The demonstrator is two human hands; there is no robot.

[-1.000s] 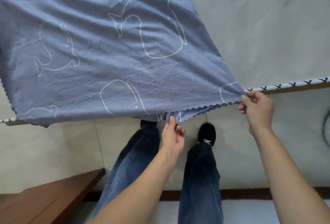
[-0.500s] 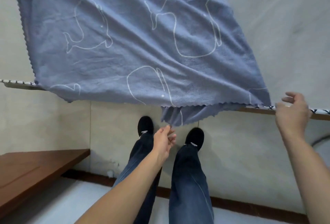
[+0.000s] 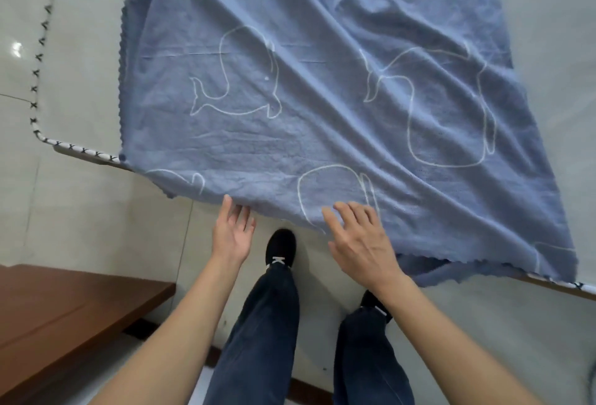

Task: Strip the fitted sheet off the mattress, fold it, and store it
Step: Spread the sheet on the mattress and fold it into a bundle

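Left hand (image 3: 233, 237) is palm-up, fingers straight and loose, tips touching the hem from beneath and gripping nothing. Right hand (image 3: 361, 240) shows its back, fingers spread and uncurled over the cloth just inside that hem; whether they press down I cannot tell.

Running out from both sets of fingertips toward 12 o'clock is the blue fitted sheet with white whale outlines (image 3: 322, 82), lying rumpled on the pale grey mattress with black-cross piping (image 3: 87, 66). Its scalloped near edge runs from 9 o'clock down to 4 o'clock and hangs over the mattress rim. A second scalloped edge climbs the left side, leaving a bare mattress strip at 10 o'clock up to the rounded corner.

The count: two hands, two full whale outlines mid-sheet with more cut off at the borders, and two black shoes (image 3: 280, 248) below dark blue jeans (image 3: 264, 324).

There is open pale tiled floor (image 3: 96, 227) at 8 o'clock of the left hand, between the mattress edge and one brown wooden bench (image 3: 64, 324) at 7 o'clock.
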